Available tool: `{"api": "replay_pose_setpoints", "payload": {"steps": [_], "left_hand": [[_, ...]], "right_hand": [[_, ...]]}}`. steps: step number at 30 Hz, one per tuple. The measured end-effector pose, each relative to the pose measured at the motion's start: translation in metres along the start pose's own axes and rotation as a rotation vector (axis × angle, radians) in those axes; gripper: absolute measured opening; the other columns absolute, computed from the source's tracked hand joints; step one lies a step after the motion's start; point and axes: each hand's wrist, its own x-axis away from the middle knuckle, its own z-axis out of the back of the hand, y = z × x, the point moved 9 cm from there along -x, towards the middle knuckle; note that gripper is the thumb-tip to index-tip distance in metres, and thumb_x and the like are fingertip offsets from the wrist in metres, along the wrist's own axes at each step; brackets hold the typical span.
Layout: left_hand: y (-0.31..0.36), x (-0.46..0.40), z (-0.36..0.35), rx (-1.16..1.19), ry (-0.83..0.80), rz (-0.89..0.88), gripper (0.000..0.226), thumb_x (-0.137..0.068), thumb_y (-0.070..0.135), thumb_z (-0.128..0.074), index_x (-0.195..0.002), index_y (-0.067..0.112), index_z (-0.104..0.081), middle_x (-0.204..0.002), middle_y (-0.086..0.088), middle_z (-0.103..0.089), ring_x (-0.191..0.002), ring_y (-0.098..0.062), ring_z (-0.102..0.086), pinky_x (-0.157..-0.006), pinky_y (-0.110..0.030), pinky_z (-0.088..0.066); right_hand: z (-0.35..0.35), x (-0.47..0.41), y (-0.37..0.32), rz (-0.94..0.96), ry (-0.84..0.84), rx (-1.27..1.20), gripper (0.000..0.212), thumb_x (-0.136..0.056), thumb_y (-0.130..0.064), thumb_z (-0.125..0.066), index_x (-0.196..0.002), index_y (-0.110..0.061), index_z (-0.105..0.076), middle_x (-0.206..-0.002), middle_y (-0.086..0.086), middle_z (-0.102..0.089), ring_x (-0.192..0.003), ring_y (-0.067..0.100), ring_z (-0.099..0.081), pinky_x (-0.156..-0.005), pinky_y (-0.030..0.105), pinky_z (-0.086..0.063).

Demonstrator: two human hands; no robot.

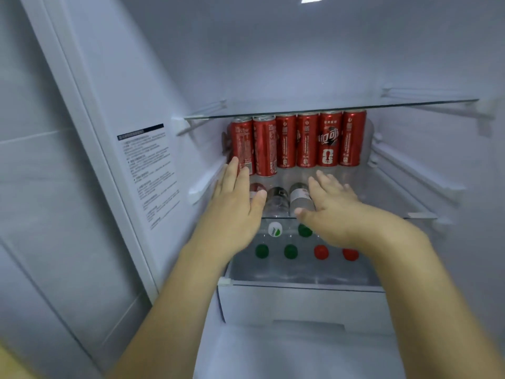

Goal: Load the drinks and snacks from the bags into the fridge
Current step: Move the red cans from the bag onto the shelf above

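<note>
Several red cola cans (307, 140) stand in a row at the back of a glass fridge shelf (382, 195). My left hand (235, 209) reaches in flat, fingers straight, its fingertips at the foot of the leftmost can (241, 144). My right hand (332, 209) hovers flat over the shelf's middle, fingers straight, holding nothing. Through the glass, on the shelf below, stand bottles with green caps (290, 251) and red caps (321, 252), and two clear bottles (277, 201) show between my hands.
An upper glass shelf (328, 108) sits just above the can tops. A white drawer (300, 305) closes off the space below the bottles. The fridge's left wall carries a printed label (150, 173). The right part of the can shelf is bare glass.
</note>
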Motion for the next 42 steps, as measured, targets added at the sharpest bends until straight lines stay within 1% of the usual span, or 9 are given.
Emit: {"api": "replay_pose_setpoints", "payload": {"steps": [3, 6, 10, 14, 18, 23, 28, 36, 42], "left_hand": [[-0.005, 0.02, -0.005, -0.075, -0.091, 0.003, 0.064, -0.106, 0.045, -0.024, -0.159, 0.019, 0.001, -0.166, 0.003, 0.016, -0.151, -0.01, 0.014, -0.122, -0.03, 0.007], [-0.005, 0.029, -0.01, -0.129, -0.146, -0.011, 0.063, -0.107, 0.043, -0.023, -0.159, 0.017, 0.002, -0.166, 0.001, 0.014, -0.152, -0.011, 0.014, -0.119, -0.027, 0.01], [-0.009, 0.045, -0.01, -0.194, -0.197, 0.007, 0.064, -0.107, 0.042, -0.022, -0.159, 0.015, 0.002, -0.167, -0.001, 0.01, -0.152, -0.012, 0.012, -0.12, -0.028, 0.009], [-0.019, 0.068, -0.002, -0.255, -0.25, 0.107, 0.064, -0.107, 0.043, -0.021, -0.159, 0.014, 0.002, -0.167, -0.002, 0.009, -0.153, -0.015, 0.01, -0.125, -0.035, 0.005], [-0.021, 0.089, 0.014, -0.286, -0.238, 0.166, 0.064, -0.106, 0.044, -0.02, -0.159, 0.015, 0.002, -0.167, -0.001, 0.01, -0.153, -0.013, 0.011, -0.123, -0.03, 0.009], [-0.021, 0.128, 0.035, -0.287, -0.24, 0.259, 0.063, -0.106, 0.042, -0.02, -0.158, 0.017, 0.005, -0.166, 0.004, 0.012, -0.151, -0.008, 0.013, -0.116, -0.022, 0.013], [-0.027, 0.169, 0.051, -0.359, -0.259, 0.415, 0.062, -0.106, 0.04, -0.016, -0.157, 0.017, 0.012, -0.164, 0.004, 0.021, -0.15, -0.007, 0.02, -0.118, -0.025, 0.014], [-0.041, 0.242, 0.105, -0.468, -0.155, 0.58, 0.064, -0.105, 0.044, -0.013, -0.158, 0.016, 0.009, -0.165, 0.001, 0.018, -0.152, -0.012, 0.016, -0.117, -0.026, 0.013], [-0.047, 0.301, 0.155, -0.519, -0.088, 0.684, 0.065, -0.105, 0.046, -0.013, -0.158, 0.016, 0.009, -0.165, 0.0, 0.017, -0.152, -0.013, 0.016, -0.121, -0.03, 0.01]], "right_hand": [[-0.016, 0.016, -0.009, -0.014, -0.034, 0.047, 0.073, -0.104, -0.047, -0.025, -0.155, -0.013, 0.014, -0.161, 0.005, 0.025, -0.148, 0.018, 0.024, -0.119, 0.036, 0.013], [-0.026, 0.024, -0.024, 0.021, -0.047, 0.065, 0.071, -0.104, -0.044, -0.025, -0.155, -0.014, 0.015, -0.16, 0.004, 0.026, -0.147, 0.017, 0.025, -0.118, 0.036, 0.014], [-0.039, 0.032, -0.032, 0.026, -0.078, 0.075, 0.07, -0.105, -0.042, -0.026, -0.155, -0.014, 0.014, -0.16, 0.003, 0.027, -0.147, 0.017, 0.026, -0.118, 0.036, 0.014], [-0.042, 0.04, -0.042, 0.067, -0.085, 0.102, 0.069, -0.105, -0.042, -0.024, -0.154, -0.014, 0.015, -0.16, 0.003, 0.027, -0.147, 0.017, 0.026, -0.118, 0.036, 0.015], [-0.042, 0.047, -0.065, 0.167, -0.068, 0.08, 0.069, -0.104, -0.043, -0.023, -0.154, -0.015, 0.016, -0.159, 0.003, 0.028, -0.147, 0.017, 0.026, -0.117, 0.034, 0.016], [-0.058, 0.06, -0.089, 0.294, -0.121, 0.056, 0.069, -0.105, -0.042, -0.022, -0.154, -0.014, 0.017, -0.159, 0.004, 0.03, -0.146, 0.017, 0.027, -0.116, 0.033, 0.017], [-0.077, 0.074, -0.112, 0.407, -0.178, 0.046, 0.068, -0.105, -0.044, -0.02, -0.154, -0.014, 0.017, -0.159, 0.004, 0.029, -0.147, 0.018, 0.026, -0.116, 0.033, 0.017], [-0.087, 0.123, -0.173, 0.583, -0.25, 0.069, 0.065, -0.106, -0.04, -0.019, -0.155, -0.015, 0.016, -0.159, 0.003, 0.029, -0.147, 0.019, 0.025, -0.117, 0.034, 0.015], [-0.092, 0.169, -0.234, 0.742, -0.261, 0.077, 0.066, -0.105, -0.041, -0.02, -0.155, -0.016, 0.016, -0.16, 0.002, 0.028, -0.147, 0.016, 0.025, -0.116, 0.032, 0.016]]}}
